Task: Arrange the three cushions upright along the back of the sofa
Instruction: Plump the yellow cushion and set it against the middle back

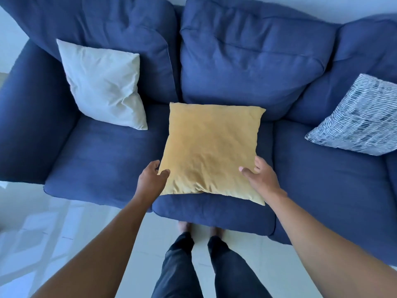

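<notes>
We are grasping the yellow cushion (212,151), likely light and floppy, by its side edges, the grip of left hand (153,179) and right hand (260,175) pinching its fabric.

The plain yellow cushion (211,151) lies face-up over the middle seat of the blue sofa (107,164), its near edge close to the seat's front edge and its far edge at the backrest. The creased white cushion (103,84) leans tilted against the backrest in the sofa's left corner. The blue-and-white striped cushion (356,117) leans back in the right corner.
</notes>
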Demonstrator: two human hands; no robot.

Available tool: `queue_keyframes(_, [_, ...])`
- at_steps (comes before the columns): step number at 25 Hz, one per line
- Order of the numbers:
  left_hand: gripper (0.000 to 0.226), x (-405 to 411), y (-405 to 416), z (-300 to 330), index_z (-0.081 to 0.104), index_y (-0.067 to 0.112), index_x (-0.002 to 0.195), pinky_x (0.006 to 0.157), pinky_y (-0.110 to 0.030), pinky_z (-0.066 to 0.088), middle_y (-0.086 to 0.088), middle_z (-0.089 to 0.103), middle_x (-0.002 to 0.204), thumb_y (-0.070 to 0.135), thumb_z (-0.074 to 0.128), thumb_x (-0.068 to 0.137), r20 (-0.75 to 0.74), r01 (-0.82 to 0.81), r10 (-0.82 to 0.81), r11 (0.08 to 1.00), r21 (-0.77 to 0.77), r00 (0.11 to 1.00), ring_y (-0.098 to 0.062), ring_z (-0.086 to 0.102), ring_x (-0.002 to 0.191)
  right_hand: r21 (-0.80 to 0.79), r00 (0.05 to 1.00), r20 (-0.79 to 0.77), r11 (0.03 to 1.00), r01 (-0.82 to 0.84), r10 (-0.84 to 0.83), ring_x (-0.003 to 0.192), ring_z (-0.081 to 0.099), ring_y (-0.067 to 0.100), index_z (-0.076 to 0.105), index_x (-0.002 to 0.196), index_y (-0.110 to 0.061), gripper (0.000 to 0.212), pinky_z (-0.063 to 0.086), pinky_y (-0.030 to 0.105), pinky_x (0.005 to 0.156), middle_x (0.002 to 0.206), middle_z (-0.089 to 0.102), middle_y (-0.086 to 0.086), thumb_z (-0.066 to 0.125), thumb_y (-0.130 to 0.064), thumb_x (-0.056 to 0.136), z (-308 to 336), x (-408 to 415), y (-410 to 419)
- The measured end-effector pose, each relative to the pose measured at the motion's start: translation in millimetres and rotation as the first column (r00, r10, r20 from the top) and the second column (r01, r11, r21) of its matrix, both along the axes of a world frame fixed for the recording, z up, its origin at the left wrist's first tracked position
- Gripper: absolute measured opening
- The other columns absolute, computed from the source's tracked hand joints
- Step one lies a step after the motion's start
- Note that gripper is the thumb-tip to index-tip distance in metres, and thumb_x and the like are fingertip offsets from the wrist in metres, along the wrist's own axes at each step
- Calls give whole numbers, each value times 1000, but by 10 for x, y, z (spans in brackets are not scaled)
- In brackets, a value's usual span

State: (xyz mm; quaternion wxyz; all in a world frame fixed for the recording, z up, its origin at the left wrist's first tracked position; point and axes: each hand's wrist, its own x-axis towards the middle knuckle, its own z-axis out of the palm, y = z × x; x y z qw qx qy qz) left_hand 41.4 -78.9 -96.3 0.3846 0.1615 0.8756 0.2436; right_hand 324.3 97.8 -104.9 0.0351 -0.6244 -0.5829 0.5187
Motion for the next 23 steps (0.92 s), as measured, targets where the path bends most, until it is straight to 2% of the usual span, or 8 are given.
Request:
queue_keyframes(3, [64,-249,223,-375,47,16,150,89,-32,36,-5,59,146,42,61,93,24,80,-79,996,-45,997,-24,56,121,1,991,58,992,124,-124,149,39,18,30,159,-20,92,40,45,115,165,39,5,72,-53,84,-328,-13,87])
queue_keyframes(6, [56,-467,436,-751,59,15,130,78,-34,42,-9,68,124,49,61,85,19,125,-124,988,-87,992,-36,62,114,-2,976,130,985,175,-173,149,39,21,29,159,-23,98,38,36,105,166,38,1,70,-63,80,-668,-44,178])
queue_keyframes(8, [61,-566,511,-935,57,17,134,80,-35,45,-3,66,124,52,62,84,47,116,-111,986,-117,993,-34,62,116,-17,963,183,978,206,-200,148,40,23,27,160,-24,107,36,35,99,165,38,-1,66,-74,73,-870,-39,187])
queue_keyframes(11, [52,-608,593,-1264,60,23,116,91,-43,54,2,66,115,56,67,76,188,3,20,992,-123,982,-27,64,108,-117,939,258,958,262,-226,143,45,24,32,156,-28,120,39,42,110,158,46,-6,64,-89,58,-1154,32,206])
queue_keyframes(14, [47,-576,639,-1444,68,19,118,97,-46,55,-5,73,120,49,75,82,342,-53,91,991,-119,935,-27,69,107,-206,952,181,937,284,-249,123,61,20,54,129,-35,93,47,49,107,128,65,-15,69,-89,55,-1280,61,188])
queue_keyframes(18, [33,-603,834,-888,78,22,107,92,-42,59,1,83,104,43,83,82,433,2,-20,999,41,901,-19,79,94,-199,945,-83,934,296,-317,96,74,8,68,105,-37,48,55,33,84,102,79,-17,83,-64,69,-783,-4,311])
queue_keyframes(20, [35,-739,970,-378,81,20,107,92,-45,60,-3,84,104,45,83,82,481,57,-88,995,78,872,-21,80,94,-191,943,-136,942,274,-302,85,76,2,73,104,-33,44,54,29,76,98,81,-18,86,-58,70,-286,42,499])
queue_keyframes(23, [44,-1035,1114,397,84,26,105,81,-41,61,-5,84,102,58,80,75,519,160,-186,983,95,834,-25,80,94,-256,940,-208,943,215,-270,88,78,7,77,107,-32,51,55,31,76,102,82,-12,86,-58,64,485,230,826])
